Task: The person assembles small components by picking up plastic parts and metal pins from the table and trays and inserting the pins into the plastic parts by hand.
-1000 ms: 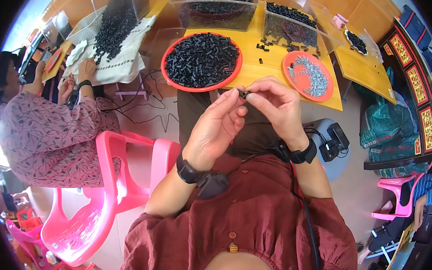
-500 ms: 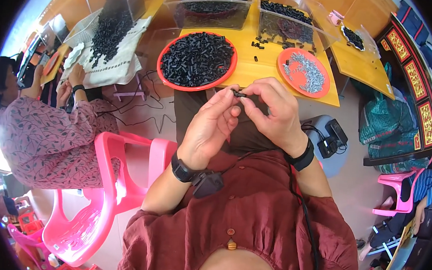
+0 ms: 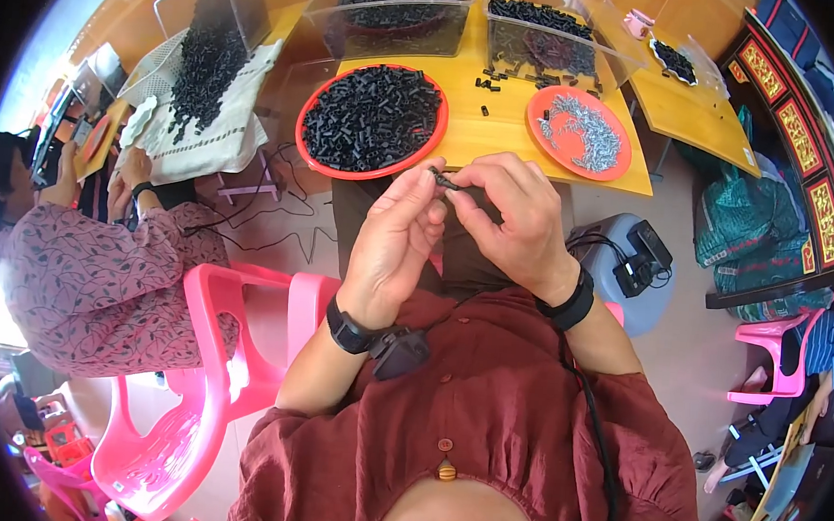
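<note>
Both my hands meet just in front of the table's near edge, pinching a small black tubular piece (image 3: pixel 444 180). My left hand (image 3: pixel 395 235) has its thumb and forefinger on the far-left end, its other fingers curled. With thumb and forefinger, my right hand (image 3: pixel 515 219) grips the other end from the right. Fingertips partly hide the piece. Just beyond my left hand, a red round tray (image 3: pixel 442 109) is heaped with black tube pieces (image 3: pixel 373 119). An orange-red plate (image 3: pixel 555 151) beyond my right hand bears small silvery metal pieces (image 3: pixel 596 138).
Clear bins (image 3: pixel 392 39) of black pieces stand at the back of the yellow table (image 3: pixel 491 150). A few loose pieces (image 3: pixel 484 111) lie on it. A pink chair (image 3: pixel 207 343) is at my left, near a seated person (image 3: pixel 101 279). Chargers and cables (image 3: pixel 641 265) sit at right.
Both hands keep their pinch on the black piece, which now slants more down to the right. The whole view has shifted slightly.
</note>
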{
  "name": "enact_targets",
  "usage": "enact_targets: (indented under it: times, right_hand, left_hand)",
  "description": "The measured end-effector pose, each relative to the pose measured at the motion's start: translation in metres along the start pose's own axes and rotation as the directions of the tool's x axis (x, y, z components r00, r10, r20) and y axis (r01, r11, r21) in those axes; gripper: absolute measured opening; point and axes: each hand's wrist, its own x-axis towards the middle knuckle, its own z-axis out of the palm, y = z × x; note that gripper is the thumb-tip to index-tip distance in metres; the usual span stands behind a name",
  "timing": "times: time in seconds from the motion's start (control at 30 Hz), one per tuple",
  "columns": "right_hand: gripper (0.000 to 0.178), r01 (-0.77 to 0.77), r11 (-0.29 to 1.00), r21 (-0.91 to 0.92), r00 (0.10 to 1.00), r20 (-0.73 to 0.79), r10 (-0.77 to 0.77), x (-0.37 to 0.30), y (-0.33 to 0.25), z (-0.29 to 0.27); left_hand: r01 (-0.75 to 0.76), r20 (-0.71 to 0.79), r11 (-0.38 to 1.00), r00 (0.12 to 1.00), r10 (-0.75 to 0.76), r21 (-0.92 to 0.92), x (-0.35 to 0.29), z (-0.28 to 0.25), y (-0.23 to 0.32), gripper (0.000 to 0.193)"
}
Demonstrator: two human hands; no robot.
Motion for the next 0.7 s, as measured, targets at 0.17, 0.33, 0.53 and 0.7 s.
enact_targets:
  times: [0.17, 0.33, 0.53, 0.7]
  right_hand:
    - [0.016, 0.062, 0.996, -0.067, 0.997, -0.045, -0.065, 0.0, 0.0, 0.0]
    - [0.015, 0.058, 0.997, -0.05, 0.998, -0.036, -0.06, 0.002, -0.001, -0.003]
    - [0.014, -0.272, 0.943, 0.193, 0.962, 0.056, 0.267, 0.0, -0.013, -0.009]
    - [0.014, -0.14, 0.986, 0.088, 0.99, -0.016, 0.142, -0.002, -0.008, -0.004]
  left_hand:
    - [-0.093, -0.041, 0.987, 0.994, 0.099, 0.13, -0.002, 0.009, 0.001, 0.025]
    - [-0.081, -0.02, 0.992, 0.996, 0.083, 0.095, -0.002, 0.006, 0.0, 0.025]
    - [-0.041, -0.012, 0.998, 0.999, 0.042, 0.056, -0.003, 0.004, -0.004, 0.022]
    - [-0.034, -0.005, 0.999, 0.999, 0.034, 0.042, -0.004, 0.007, -0.003, 0.022]
